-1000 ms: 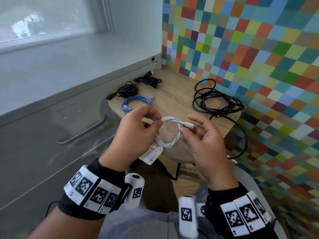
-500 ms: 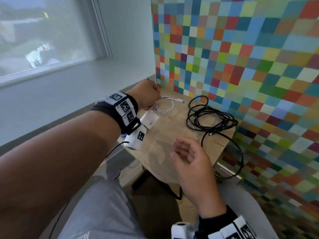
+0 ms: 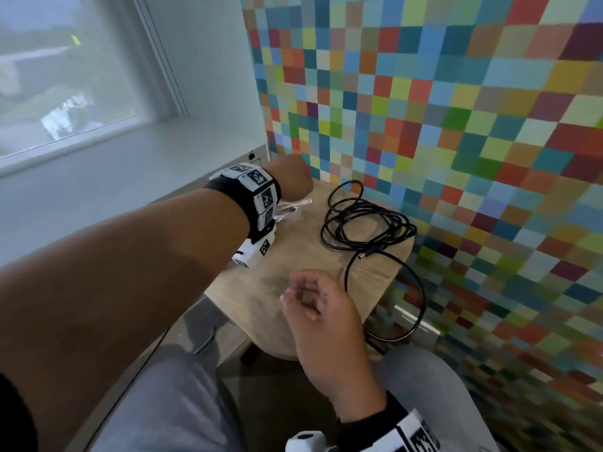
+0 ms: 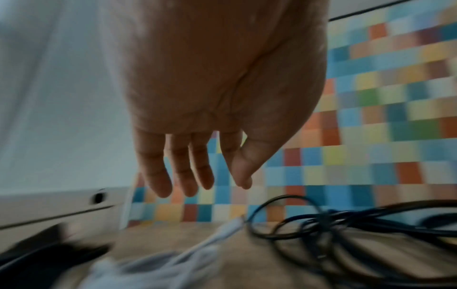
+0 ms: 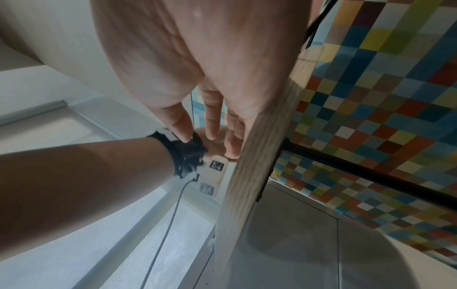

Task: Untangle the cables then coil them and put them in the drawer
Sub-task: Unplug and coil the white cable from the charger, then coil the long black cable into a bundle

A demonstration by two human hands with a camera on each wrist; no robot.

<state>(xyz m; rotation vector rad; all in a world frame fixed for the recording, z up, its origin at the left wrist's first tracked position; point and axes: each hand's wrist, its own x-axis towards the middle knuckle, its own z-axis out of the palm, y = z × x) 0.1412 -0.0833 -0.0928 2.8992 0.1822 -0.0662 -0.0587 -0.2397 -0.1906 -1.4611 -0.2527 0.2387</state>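
Observation:
A coiled white cable (image 3: 295, 205) lies on the small wooden table (image 3: 293, 259), just under my left wrist; the left wrist view shows the white cable (image 4: 222, 232) blurred below the hand. My left hand (image 3: 293, 177) hovers above it at the table's far left, and in its wrist view the left hand (image 4: 197, 185) has straight fingers holding nothing. A tangled black cable (image 3: 365, 223) sprawls on the right half, one loop hanging off the edge. My right hand (image 3: 313, 298) floats over the near edge, loosely curled and empty.
A grey drawer cabinet (image 4: 61, 205) with a lock stands left of the table, under a white sill. The multicoloured checkered wall (image 3: 456, 141) closes the right and back. A dark blurred cable bundle (image 4: 37, 260) lies at the table's left. My grey-trousered knees sit below.
My left hand carried the white coil to the table's far left and has let go of it. My right hand released the cable and dropped back to the near edge.

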